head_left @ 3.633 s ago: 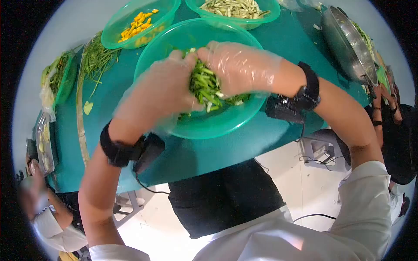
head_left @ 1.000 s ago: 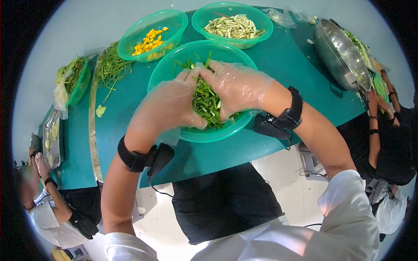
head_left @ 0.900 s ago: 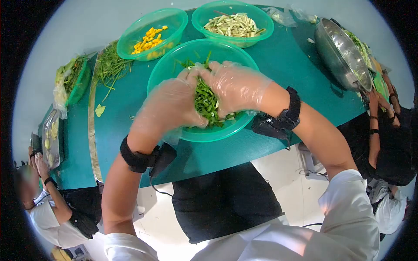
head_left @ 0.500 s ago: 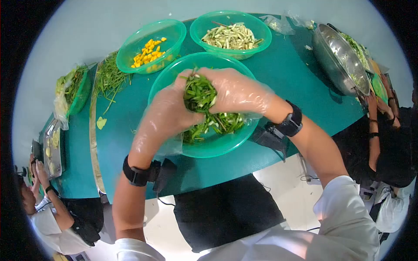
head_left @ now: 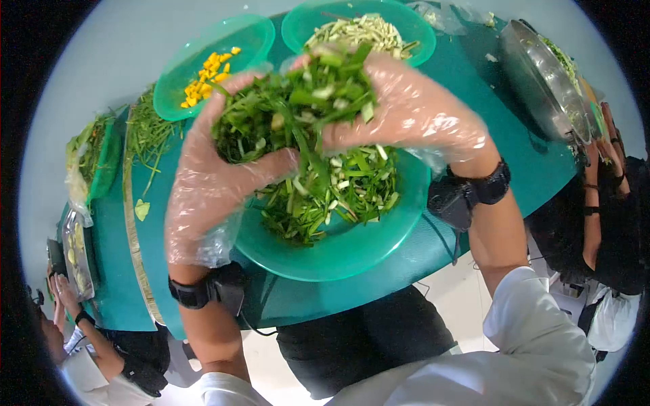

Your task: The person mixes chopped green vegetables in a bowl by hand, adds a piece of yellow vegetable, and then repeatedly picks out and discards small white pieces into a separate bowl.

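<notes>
While both palms cup inward so nothing spills, the gloved left hand [head_left: 210, 183] and gloved right hand [head_left: 413, 111] clasp a heap of chopped green leafy stalks [head_left: 291, 108] directly above the round translucent green plastic bowl [head_left: 338, 254], where more lies.
</notes>
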Demonstrator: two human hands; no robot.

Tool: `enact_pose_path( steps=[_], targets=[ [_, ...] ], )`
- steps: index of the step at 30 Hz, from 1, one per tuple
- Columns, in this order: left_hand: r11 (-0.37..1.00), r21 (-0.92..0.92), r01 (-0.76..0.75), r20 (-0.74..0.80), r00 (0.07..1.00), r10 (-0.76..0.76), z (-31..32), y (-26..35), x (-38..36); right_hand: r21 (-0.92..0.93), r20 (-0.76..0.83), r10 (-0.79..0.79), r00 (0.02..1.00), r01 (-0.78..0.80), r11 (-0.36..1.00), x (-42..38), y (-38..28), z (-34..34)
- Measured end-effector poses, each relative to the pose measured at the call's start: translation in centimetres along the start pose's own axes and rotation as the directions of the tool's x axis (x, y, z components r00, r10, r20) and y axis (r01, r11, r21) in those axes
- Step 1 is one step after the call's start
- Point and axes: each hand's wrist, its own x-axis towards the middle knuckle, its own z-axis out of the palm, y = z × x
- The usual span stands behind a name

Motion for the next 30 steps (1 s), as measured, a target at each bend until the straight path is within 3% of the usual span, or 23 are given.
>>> enact_pose_path(
  steps=[1,2,3,9,20,25,28,30],
  targets=[
    [1.000,0.000,-0.002,-0.027,1.000,0.002,0.0,0.0,-0.4,0.241,-0.008,0.039,0.999,-0.036,0.970,-0.1,-1.2,0.3],
    [1.000,0.002,-0.002,-0.055,0.998,0.002,0.1,0.0,-0.7,0.322,-0.027,0.050,0.998,-0.038,0.946,-0.1,-1.4,0.6],
    [0.990,-0.142,-0.008,-0.062,0.998,-0.001,0.4,-0.1,-0.8,0.378,-0.035,0.061,0.998,-0.043,0.925,0.1,-1.4,0.6],
    [0.992,-0.125,0.013,-0.144,0.989,-0.031,1.2,1.1,-1.7,0.501,0.029,0.175,0.984,-0.166,0.850,-0.6,-4.2,-0.2],
    [0.989,-0.148,0.021,-0.165,0.985,-0.046,1.1,0.7,-1.8,0.290,0.065,0.171,0.983,-0.183,0.939,-1.0,-5.2,0.0],
    [0.989,-0.139,0.051,-0.191,0.978,-0.078,1.1,0.7,-1.9,0.061,-0.028,0.036,0.999,-0.034,0.998,-1.1,-5.0,0.2],
    [0.988,-0.128,0.087,-0.220,0.969,-0.113,1.1,0.4,-2.2,0.045,-0.087,0.031,0.996,-0.027,0.999,-1.1,-5.2,0.7],
    [0.987,-0.116,0.110,-0.235,0.962,-0.135,1.1,0.4,-2.3,0.064,-0.040,0.029,0.999,-0.027,0.998,-1.1,-5.3,0.2]
  ],
)
